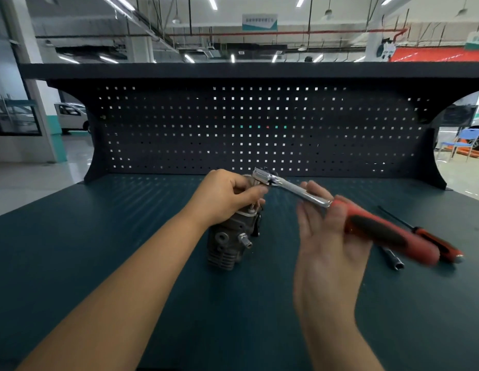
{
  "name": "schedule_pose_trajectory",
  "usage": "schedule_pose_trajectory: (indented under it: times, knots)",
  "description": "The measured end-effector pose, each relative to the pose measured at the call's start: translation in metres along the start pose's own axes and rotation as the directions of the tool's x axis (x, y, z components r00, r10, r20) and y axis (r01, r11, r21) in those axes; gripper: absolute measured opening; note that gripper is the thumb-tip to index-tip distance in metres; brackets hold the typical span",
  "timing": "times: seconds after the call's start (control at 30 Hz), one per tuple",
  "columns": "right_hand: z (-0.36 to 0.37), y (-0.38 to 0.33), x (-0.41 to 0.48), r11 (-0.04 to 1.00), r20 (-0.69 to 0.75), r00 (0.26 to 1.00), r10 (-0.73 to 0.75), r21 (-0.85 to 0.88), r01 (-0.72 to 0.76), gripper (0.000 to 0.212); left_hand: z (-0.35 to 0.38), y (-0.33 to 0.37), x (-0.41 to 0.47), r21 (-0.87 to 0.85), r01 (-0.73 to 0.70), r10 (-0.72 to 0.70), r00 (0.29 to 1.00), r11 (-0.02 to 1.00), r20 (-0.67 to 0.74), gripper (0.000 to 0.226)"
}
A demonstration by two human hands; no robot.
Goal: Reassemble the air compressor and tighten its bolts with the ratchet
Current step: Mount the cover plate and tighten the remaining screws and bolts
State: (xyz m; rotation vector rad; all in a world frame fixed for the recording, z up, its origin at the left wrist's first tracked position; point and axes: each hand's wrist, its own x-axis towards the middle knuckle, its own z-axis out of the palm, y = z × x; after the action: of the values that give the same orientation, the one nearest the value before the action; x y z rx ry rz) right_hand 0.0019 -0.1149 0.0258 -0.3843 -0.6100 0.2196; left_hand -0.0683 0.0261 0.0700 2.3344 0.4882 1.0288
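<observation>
My left hand (227,194) is curled over the top of the air compressor (230,245), fingers and thumb gripping its upper end; I cannot tell exactly which part they close on. My right hand (326,236) holds the ratchet (294,188) where the steel shank meets the red and black grip, thumb on the near side and fingers behind. This hand is blurred. The ratchet head sits just right of my left fingertips, above the compressor, and the handle slants down toward the near right.

The compressor is a grey finned body standing upright on the bench (126,236), about midway across it and toward the far side. The bench top is a dark teal matte surface. To the right of my right hand lie 2 more tools: a screwdriver (433,241) with a red handle and thin black shaft, and nearer me a dark socket bar (392,258).

Along the far edge stands a dark pegboard (259,129) of small square holes, with light showing through them, and a shelf (233,70) caps it. Beyond is a large workshop hall with strip lights and pipes on the ceiling and a hanging sign (259,21). At far left 1 white van (72,116) is parked on a glossy floor; at far right stands 1 blue chair (463,140).
</observation>
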Motion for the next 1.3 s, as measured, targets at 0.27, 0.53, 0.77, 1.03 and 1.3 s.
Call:
schedule_pose_trajectory:
  times: [0.27,0.53,0.77,1.03,1.3]
  knots:
    - [0.004,-0.002,-0.013,0.955,0.197,0.957,-0.215,-0.161,0.248,0.026,0.0,0.002,-0.003,0.037,-0.025,0.025,1.0,0.999,0.001,0.034]
    - [-0.011,0.021,0.083,0.748,-0.012,0.788,0.616,0.321,-0.58,0.024,0.0,0.004,-0.004,0.049,-0.011,0.011,1.0,0.999,0.001,0.021]
    - [0.005,0.016,0.058,0.937,0.065,0.96,0.274,0.208,-0.281,0.018,-0.003,0.0,-0.004,-0.001,0.007,-0.007,1.0,1.0,-0.011,0.017]
    - [0.01,0.0,0.003,0.974,0.167,0.979,-0.12,-0.173,0.149,0.01,0.002,0.006,-0.006,-0.045,-0.021,0.021,1.0,0.999,-0.009,0.011]
    - [-0.001,0.005,-0.01,0.942,0.245,0.938,-0.244,-0.17,0.289,0.022,-0.001,0.003,-0.005,-0.096,-0.05,0.05,0.999,0.994,-0.004,0.022]
